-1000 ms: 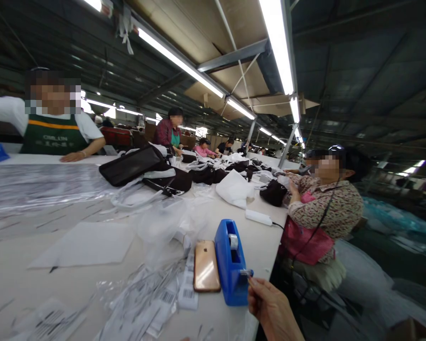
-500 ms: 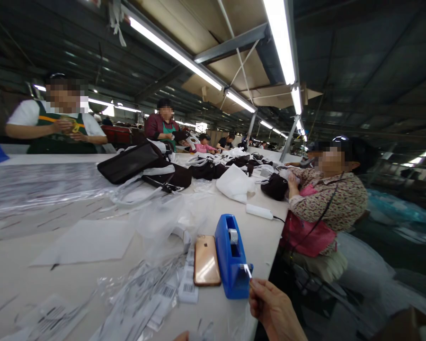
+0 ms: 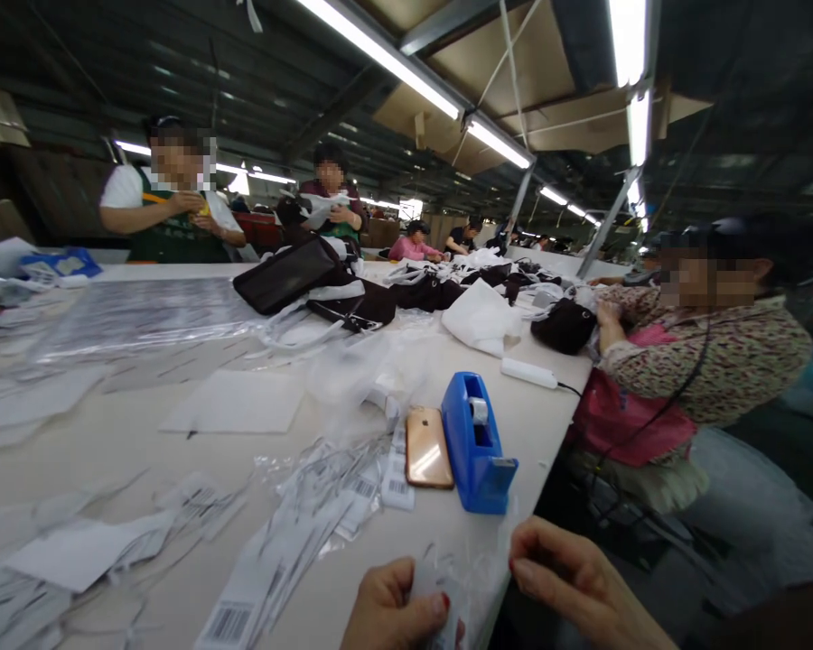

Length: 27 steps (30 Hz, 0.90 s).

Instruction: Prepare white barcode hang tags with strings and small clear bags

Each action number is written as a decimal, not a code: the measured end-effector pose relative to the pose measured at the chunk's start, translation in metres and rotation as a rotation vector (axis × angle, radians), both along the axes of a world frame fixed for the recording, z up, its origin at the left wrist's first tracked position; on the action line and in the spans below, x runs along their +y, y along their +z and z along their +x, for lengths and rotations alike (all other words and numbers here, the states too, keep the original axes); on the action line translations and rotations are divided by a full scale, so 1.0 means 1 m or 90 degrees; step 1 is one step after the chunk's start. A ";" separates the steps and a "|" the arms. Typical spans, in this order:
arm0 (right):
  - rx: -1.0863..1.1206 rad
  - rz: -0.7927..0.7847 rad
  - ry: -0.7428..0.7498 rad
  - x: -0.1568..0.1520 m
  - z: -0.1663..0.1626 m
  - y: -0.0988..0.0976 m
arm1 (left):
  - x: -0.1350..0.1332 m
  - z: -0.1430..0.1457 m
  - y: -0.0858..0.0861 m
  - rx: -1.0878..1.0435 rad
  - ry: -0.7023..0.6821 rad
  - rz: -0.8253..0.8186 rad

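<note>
At the near edge of the table, my left hand (image 3: 393,607) grips a clear plastic bag (image 3: 440,578) between thumb and fingers. To its right, my right hand (image 3: 575,578) is raised with thumb and forefinger pressed together; whatever is in the pinch is too small to make out. Just beyond my hands stands a blue tape dispenser (image 3: 471,442) with a roll of tape (image 3: 478,411). A gold phone (image 3: 428,447) lies against its left side, on barcode tags (image 3: 397,474).
Several strung barcode tags (image 3: 227,623) spread across the table's near left. White sheets (image 3: 234,402) lie behind them. Dark bags (image 3: 291,275) are piled farther back. A white bar-shaped device (image 3: 528,373) has a cord at the right edge. A person in a floral sleeve (image 3: 732,361) sits at right.
My right hand has left the dispenser's cutter, where it held a strip of tape, and come nearer my left hand. My left hand has risen into view with the plastic bag. The view has shifted.
</note>
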State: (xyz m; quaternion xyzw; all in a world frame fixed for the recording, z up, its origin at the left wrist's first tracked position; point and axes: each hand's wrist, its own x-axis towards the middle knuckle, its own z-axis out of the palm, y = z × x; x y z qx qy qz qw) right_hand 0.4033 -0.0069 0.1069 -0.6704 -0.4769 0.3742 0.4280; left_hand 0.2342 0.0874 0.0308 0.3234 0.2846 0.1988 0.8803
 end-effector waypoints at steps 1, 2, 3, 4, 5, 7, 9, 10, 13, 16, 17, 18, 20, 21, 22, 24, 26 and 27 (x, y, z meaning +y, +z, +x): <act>-0.045 -0.021 0.056 -0.002 -0.003 0.013 | -0.002 0.000 0.001 0.005 -0.012 0.007; -0.092 -0.046 0.107 -0.002 -0.006 0.025 | -0.004 -0.001 0.002 0.009 -0.024 0.016; -0.136 -0.069 0.143 -0.002 -0.010 0.035 | -0.006 -0.001 0.003 0.012 -0.035 0.027; -0.173 -0.092 0.174 0.000 -0.013 0.044 | -0.008 -0.001 0.005 0.015 -0.044 0.041; -0.204 -0.117 0.209 0.002 -0.017 0.050 | -0.010 -0.002 0.008 0.020 -0.051 0.055; -0.265 -0.140 0.273 0.007 -0.023 0.058 | -0.014 -0.002 0.014 0.037 -0.059 0.083; -0.325 -0.133 0.323 0.012 -0.028 0.060 | -0.017 -0.003 0.020 0.061 -0.060 0.111; -0.349 -0.125 0.339 0.014 -0.030 0.060 | -0.018 -0.004 0.023 0.071 -0.058 0.124; -0.371 -0.112 0.359 0.019 -0.032 0.057 | -0.020 -0.005 0.026 0.078 -0.052 0.144; -0.309 -0.146 0.352 0.021 -0.027 0.055 | -0.019 -0.006 0.021 0.024 -0.073 0.090; -0.252 -0.163 0.361 0.021 -0.023 0.054 | -0.019 -0.006 0.018 -0.006 -0.086 0.056; -0.172 -0.176 0.372 0.020 -0.019 0.053 | -0.018 -0.006 0.016 -0.033 -0.100 0.020; 0.013 -0.161 0.358 0.015 -0.010 0.048 | -0.015 -0.006 0.013 -0.066 -0.127 -0.042; 0.092 -0.131 0.326 0.012 -0.007 0.044 | -0.014 -0.007 0.012 -0.074 -0.139 -0.062; 0.147 -0.083 0.274 0.008 -0.005 0.038 | -0.013 -0.008 0.012 -0.081 -0.152 -0.074; 0.189 0.039 0.140 0.000 -0.006 0.023 | -0.011 -0.009 0.013 -0.104 -0.173 -0.081; 0.174 0.178 -0.016 -0.006 -0.014 0.003 | -0.010 -0.010 0.013 -0.125 -0.191 -0.069; 0.161 0.237 -0.098 -0.007 -0.020 -0.007 | -0.009 -0.010 0.014 -0.133 -0.199 -0.062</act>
